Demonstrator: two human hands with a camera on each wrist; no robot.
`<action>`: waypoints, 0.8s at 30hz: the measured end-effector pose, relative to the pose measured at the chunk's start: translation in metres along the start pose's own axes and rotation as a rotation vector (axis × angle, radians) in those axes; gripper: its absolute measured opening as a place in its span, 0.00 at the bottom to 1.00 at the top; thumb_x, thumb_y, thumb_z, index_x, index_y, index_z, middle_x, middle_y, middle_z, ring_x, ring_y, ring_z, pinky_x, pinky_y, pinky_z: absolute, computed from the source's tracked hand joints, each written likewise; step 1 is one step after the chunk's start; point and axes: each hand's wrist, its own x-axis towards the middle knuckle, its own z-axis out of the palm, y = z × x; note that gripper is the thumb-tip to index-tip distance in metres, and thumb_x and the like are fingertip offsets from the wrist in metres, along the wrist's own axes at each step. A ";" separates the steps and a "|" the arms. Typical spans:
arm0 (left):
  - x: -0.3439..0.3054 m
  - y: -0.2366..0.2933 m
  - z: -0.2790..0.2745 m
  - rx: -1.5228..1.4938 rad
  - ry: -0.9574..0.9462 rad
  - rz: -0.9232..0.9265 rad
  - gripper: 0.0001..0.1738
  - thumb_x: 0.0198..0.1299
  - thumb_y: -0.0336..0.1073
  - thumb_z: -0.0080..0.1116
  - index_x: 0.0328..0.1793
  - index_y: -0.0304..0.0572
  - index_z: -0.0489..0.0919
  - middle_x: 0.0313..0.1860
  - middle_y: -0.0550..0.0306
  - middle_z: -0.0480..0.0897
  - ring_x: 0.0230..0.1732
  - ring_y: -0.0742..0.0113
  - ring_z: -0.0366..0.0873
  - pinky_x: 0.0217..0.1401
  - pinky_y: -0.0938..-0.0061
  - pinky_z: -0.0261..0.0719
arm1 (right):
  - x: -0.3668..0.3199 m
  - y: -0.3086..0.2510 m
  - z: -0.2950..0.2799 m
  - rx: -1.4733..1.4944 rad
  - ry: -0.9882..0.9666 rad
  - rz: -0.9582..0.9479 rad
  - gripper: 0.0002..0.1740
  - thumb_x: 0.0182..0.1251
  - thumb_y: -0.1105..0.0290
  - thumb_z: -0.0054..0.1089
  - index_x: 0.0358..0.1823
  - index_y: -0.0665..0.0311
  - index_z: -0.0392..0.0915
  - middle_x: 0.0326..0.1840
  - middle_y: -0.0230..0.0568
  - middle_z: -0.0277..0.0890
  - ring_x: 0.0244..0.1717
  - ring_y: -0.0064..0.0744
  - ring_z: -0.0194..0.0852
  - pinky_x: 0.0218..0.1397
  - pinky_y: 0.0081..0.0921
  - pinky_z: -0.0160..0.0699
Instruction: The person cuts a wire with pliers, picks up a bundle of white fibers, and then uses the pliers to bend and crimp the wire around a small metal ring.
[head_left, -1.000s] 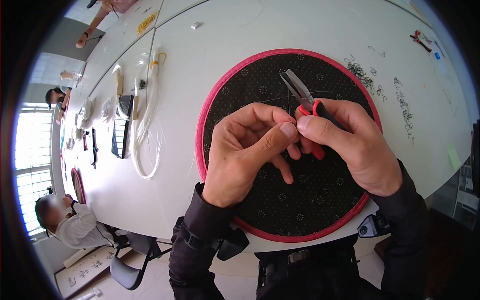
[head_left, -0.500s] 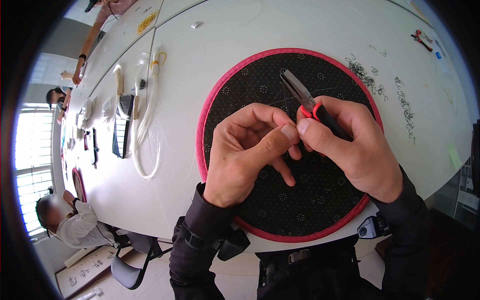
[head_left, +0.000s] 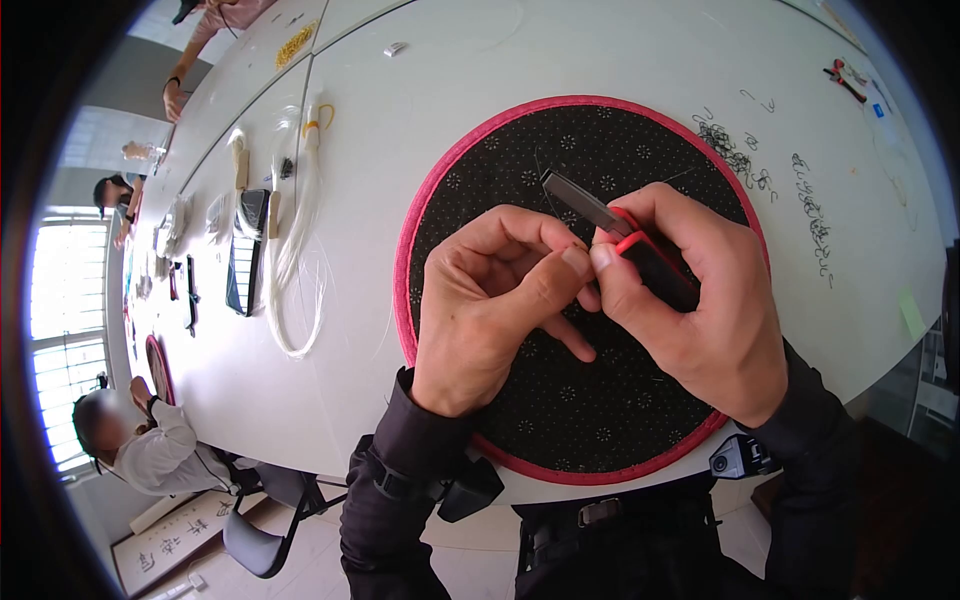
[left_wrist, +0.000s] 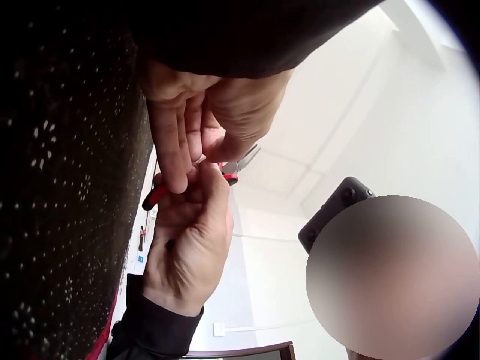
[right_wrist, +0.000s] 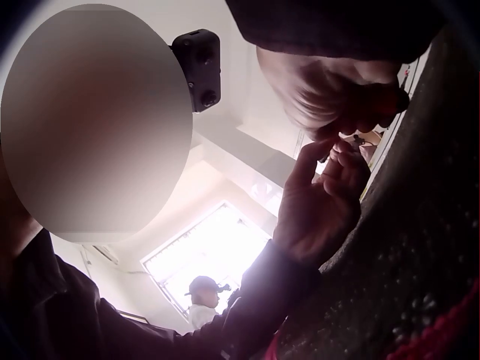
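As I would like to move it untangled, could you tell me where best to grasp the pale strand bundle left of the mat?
I would pinch the strand bundle at its far end, by the yellow tie, from above: there the strands are gathered; nearer, they spread loose.

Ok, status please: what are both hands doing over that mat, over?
Right hand grips pliers, jaws shut. Left hand pinches tiny piece beside them, too small to identify. Both over mat; nothing in the way.
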 end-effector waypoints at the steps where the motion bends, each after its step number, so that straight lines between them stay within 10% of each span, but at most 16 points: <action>1: 0.000 0.000 0.000 0.000 0.000 0.001 0.06 0.67 0.25 0.63 0.48 0.31 0.79 0.40 0.50 0.85 0.39 0.66 0.87 0.29 0.70 0.92 | 0.000 0.001 0.001 -0.023 0.012 -0.037 0.04 0.71 0.74 0.62 0.42 0.67 0.77 0.32 0.33 0.79 0.34 0.17 0.77 0.38 0.21 0.77; 8: 0.000 0.001 0.003 0.030 0.024 0.005 0.07 0.68 0.26 0.63 0.49 0.31 0.79 0.40 0.50 0.85 0.40 0.66 0.86 0.29 0.70 0.92 | 0.002 0.006 0.002 -0.190 0.082 -0.226 0.05 0.69 0.74 0.63 0.42 0.68 0.78 0.31 0.34 0.78 0.33 0.20 0.77 0.38 0.22 0.77; 14: -0.003 0.007 0.005 0.317 0.091 0.119 0.10 0.68 0.27 0.59 0.53 0.32 0.76 0.41 0.49 0.83 0.39 0.64 0.84 0.30 0.70 0.89 | 0.011 -0.007 -0.022 0.342 -0.223 0.316 0.13 0.73 0.62 0.59 0.41 0.66 0.78 0.31 0.31 0.75 0.32 0.20 0.73 0.39 0.20 0.72; 24: 0.001 0.006 -0.002 0.710 -0.043 0.523 0.14 0.59 0.23 0.69 0.52 0.41 0.84 0.48 0.57 0.80 0.42 0.74 0.80 0.37 0.80 0.78 | 0.016 0.004 -0.032 0.776 -0.440 0.666 0.13 0.69 0.64 0.61 0.40 0.69 0.81 0.28 0.37 0.76 0.31 0.31 0.79 0.40 0.28 0.79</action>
